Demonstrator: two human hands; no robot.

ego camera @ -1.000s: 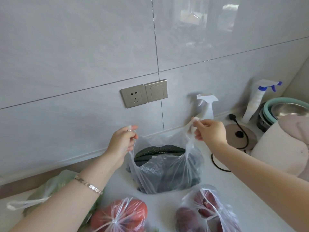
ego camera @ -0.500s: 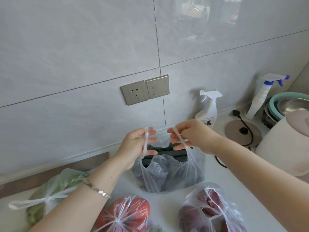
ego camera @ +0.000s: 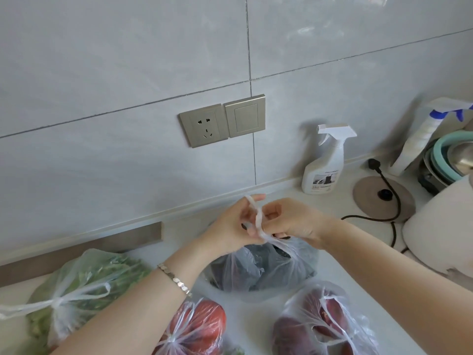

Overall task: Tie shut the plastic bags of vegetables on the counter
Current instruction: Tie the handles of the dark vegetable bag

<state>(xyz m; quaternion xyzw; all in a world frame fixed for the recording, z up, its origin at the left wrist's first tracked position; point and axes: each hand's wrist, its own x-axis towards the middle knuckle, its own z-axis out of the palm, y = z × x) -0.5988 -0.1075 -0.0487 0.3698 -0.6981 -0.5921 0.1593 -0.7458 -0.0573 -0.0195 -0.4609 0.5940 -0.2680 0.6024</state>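
Seen from the head camera, both hands are meeting just above the bag of dark vegetables (ego camera: 258, 272), which is sitting on the counter (ego camera: 184, 234) near the wall. The left hand (ego camera: 230, 234) is holding the bag's twisted white handles (ego camera: 258, 216), with one strand looping over a raised finger and running down between the two hands. The right hand (ego camera: 294, 221) is curling its fingers in and pinching the same handles close to the mouth of the bag, so both hands are clamped on the plastic and touching each other. A bracelet (ego camera: 175, 279) is showing on the left wrist. A bag of greens (ego camera: 84, 283) is lying to the left with its handles knotted, a bag of tomatoes (ego camera: 197, 326) is sitting under the left forearm with its top gathered, and a bag of dark red vegetables (ego camera: 320, 319) is resting at the lower right. Against the wall, a white spray bottle (ego camera: 325, 167) is standing beside a round kettle base (ego camera: 384, 198), and a socket (ego camera: 203, 125) and a switch (ego camera: 245, 116) are sitting on the tiles above.
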